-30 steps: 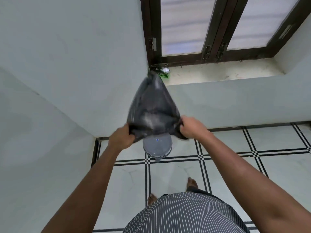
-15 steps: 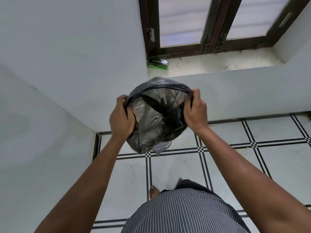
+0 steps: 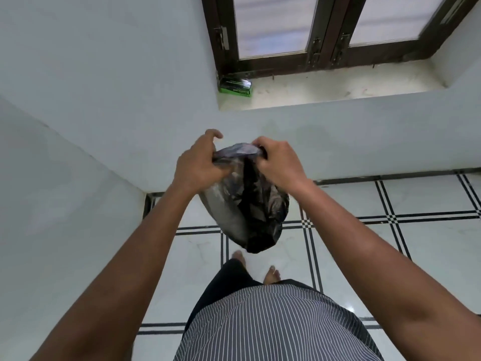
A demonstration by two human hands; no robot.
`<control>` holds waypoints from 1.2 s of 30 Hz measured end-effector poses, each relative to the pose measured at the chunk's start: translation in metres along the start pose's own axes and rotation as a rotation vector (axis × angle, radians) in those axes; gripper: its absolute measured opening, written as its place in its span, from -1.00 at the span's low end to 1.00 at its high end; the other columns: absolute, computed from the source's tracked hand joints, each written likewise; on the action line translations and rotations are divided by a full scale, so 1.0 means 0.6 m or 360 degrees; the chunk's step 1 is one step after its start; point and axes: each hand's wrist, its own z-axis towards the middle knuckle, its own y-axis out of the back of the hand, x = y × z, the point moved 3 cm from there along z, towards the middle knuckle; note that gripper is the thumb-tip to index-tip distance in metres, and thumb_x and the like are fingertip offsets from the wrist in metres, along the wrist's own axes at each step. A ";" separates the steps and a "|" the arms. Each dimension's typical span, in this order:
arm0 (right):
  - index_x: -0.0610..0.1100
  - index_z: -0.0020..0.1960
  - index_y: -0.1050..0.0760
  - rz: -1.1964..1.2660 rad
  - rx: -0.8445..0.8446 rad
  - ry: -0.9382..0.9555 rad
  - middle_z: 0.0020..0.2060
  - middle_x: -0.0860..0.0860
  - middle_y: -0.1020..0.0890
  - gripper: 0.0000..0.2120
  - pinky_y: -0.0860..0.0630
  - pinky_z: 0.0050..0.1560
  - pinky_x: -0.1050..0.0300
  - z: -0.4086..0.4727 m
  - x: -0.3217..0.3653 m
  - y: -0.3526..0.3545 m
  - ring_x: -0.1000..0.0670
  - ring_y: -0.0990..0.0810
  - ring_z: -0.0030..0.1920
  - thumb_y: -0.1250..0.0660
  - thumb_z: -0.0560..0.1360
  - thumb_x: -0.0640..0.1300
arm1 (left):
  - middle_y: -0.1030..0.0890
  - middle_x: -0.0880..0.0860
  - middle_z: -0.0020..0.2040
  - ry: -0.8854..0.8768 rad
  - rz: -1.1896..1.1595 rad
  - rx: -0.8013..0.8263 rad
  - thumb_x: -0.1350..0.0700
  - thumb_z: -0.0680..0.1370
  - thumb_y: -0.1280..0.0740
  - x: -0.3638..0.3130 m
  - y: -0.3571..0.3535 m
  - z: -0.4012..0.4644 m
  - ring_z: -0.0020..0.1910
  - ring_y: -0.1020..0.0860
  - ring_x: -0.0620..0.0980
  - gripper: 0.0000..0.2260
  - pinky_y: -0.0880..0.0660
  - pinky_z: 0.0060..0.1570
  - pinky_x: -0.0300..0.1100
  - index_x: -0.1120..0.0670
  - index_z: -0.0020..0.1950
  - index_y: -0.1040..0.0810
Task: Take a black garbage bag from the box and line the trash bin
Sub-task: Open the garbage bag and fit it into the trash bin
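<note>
Bag mouth now bunched narrower, left hand (image 3: 197, 165) and right hand (image 3: 279, 162) both gripping black garbage bag (image 3: 247, 209) above tiled floor (image 3: 429, 246).

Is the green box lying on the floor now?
No, the green box sits on the window ledge, at its left end against the wall.

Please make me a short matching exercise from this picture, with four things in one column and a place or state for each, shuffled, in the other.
Things:
1. bag
2. box
3. left hand
4. window

Places or states:
A. lies at the left end of the sill
B. hangs in the air above the tiled floor, held at its top
C. shut, dark-framed, above the sill
D. grips the bag's left edge

Pairs: 1-B, 2-A, 3-D, 4-C
</note>
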 end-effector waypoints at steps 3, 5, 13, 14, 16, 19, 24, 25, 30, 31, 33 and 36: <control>-0.13 0.12 -0.67 -0.0028 -0.0231 -0.0192 -0.09 -0.14 -0.75 -0.85 -0.67 -0.10 -0.15 0.019 -0.046 0.052 -0.25 -0.71 -0.11 -0.33 0.66 -0.14 | -0.64 0.04 0.00 0.0285 0.0531 0.0247 -0.08 0.49 -0.50 0.048 -0.009 0.007 -0.02 -0.65 0.14 -0.66 -0.45 -0.13 -0.07 0.06 0.18 -0.60; -0.16 0.05 -0.63 -0.0166 -0.0307 -0.0302 -0.11 -0.14 -0.71 -0.87 -0.65 -0.13 -0.12 0.030 -0.084 0.081 -0.24 -0.68 -0.14 -0.32 0.68 -0.14 | -0.70 0.03 -0.14 0.0553 0.0122 0.0348 -0.02 0.52 -0.51 0.068 -0.019 0.008 -0.10 -0.70 0.12 -0.80 -0.58 -0.17 -0.08 0.11 -0.02 -0.69; -0.11 -0.11 -0.53 -0.0077 -0.0069 -0.0453 -0.24 -0.03 -0.60 -0.78 -0.38 -0.30 0.11 0.033 -0.138 0.103 -0.08 -0.59 -0.23 -0.35 0.69 -0.06 | -0.80 0.15 0.15 0.1134 -0.1662 0.0505 -0.01 0.59 -0.53 0.043 -0.077 0.028 0.16 -0.76 0.16 -0.63 -0.71 0.15 0.20 0.13 0.33 -0.65; -0.09 -0.13 -0.51 -0.0041 -0.0013 -0.0433 -0.25 -0.01 -0.59 -0.77 -0.35 -0.32 0.11 0.031 -0.135 0.101 -0.05 -0.57 -0.25 -0.34 0.69 -0.07 | -0.80 0.14 0.15 0.1136 -0.1701 0.0517 -0.04 0.60 -0.52 0.042 -0.085 0.033 0.16 -0.76 0.17 -0.62 -0.70 0.16 0.21 0.10 0.35 -0.65; -0.06 -0.20 -0.49 0.0025 0.0086 -0.0411 -0.28 -0.04 -0.59 -0.73 -0.36 -0.33 0.08 0.028 -0.129 0.092 -0.09 -0.57 -0.26 -0.31 0.69 -0.08 | -0.79 0.13 0.18 0.1133 -0.1705 0.0588 -0.09 0.58 -0.51 0.039 -0.100 0.041 0.18 -0.76 0.17 -0.60 -0.68 0.22 0.23 0.06 0.36 -0.66; -0.11 -0.19 -0.50 0.0151 0.0228 -0.0458 -0.24 -0.10 -0.62 -0.70 -0.36 -0.28 0.02 0.021 -0.126 0.063 -0.18 -0.59 -0.17 -0.26 0.71 -0.10 | -0.79 0.16 0.18 0.1073 -0.1516 0.0717 0.01 0.59 -0.49 0.037 -0.118 0.037 0.11 -0.76 0.13 -0.68 -0.67 0.23 0.05 0.11 0.30 -0.71; -0.13 0.25 -0.59 0.0439 0.0680 -0.0829 0.27 -0.17 -0.66 -0.69 -0.43 0.15 -0.02 -0.026 -0.147 -0.042 -0.19 -0.60 0.30 -0.14 0.74 0.00 | -0.80 0.18 0.11 0.1137 -0.1098 0.0928 0.21 0.58 -0.50 0.089 -0.194 -0.011 0.15 -0.76 0.23 -0.73 -0.65 0.30 0.20 0.19 0.28 -0.70; -0.13 0.35 -0.57 0.0518 0.0750 -0.0923 0.36 -0.16 -0.62 -0.64 -0.41 0.20 -0.02 -0.041 -0.148 -0.058 -0.17 -0.57 0.36 -0.13 0.75 0.03 | -0.79 0.19 0.11 0.1198 -0.1076 0.0929 0.19 0.61 -0.47 0.100 -0.211 -0.022 0.13 -0.76 0.23 -0.74 -0.66 0.27 0.20 0.19 0.30 -0.68; -0.08 0.51 -0.45 0.0826 0.1050 -0.1400 0.36 -0.10 -0.51 -0.50 -0.39 0.19 -0.07 -0.121 -0.166 -0.141 -0.13 -0.51 0.33 -0.08 0.75 0.19 | -0.76 0.13 0.15 0.1442 -0.1134 0.1023 -0.06 0.75 -0.26 0.123 -0.281 -0.080 0.09 -0.73 0.13 -0.71 -0.69 -0.06 0.03 0.06 0.34 -0.61; -0.08 0.53 -0.45 0.0862 0.1035 -0.1483 0.38 -0.10 -0.54 -0.43 -0.43 0.23 -0.10 -0.131 -0.172 -0.159 -0.14 -0.54 0.33 -0.09 0.71 0.25 | -0.77 0.13 0.15 0.1504 -0.1179 0.1015 -0.09 0.76 -0.23 0.129 -0.293 -0.088 0.09 -0.74 0.14 -0.70 -0.70 -0.07 0.05 0.05 0.35 -0.60; -0.03 0.49 -0.51 0.1004 0.0924 -0.1624 0.36 -0.08 -0.62 -0.38 -0.48 0.32 -0.15 -0.143 -0.181 -0.193 -0.09 -0.60 0.29 -0.07 0.65 0.33 | -0.79 0.14 0.14 0.1624 -0.1355 0.0990 -0.08 0.79 -0.18 0.141 -0.320 -0.100 0.11 -0.76 0.17 -0.67 -0.72 -0.02 0.14 0.06 0.35 -0.62; 0.09 0.27 -0.62 0.1270 0.0781 -0.1781 0.17 0.01 -0.71 -0.53 -0.48 0.28 -0.07 -0.142 -0.185 -0.233 0.03 -0.63 0.16 0.00 0.76 0.26 | -0.81 0.11 0.12 0.1755 -0.1560 0.0851 -0.02 0.78 -0.19 0.154 -0.349 -0.101 0.11 -0.77 0.15 -0.68 -0.72 -0.12 0.05 0.08 0.37 -0.65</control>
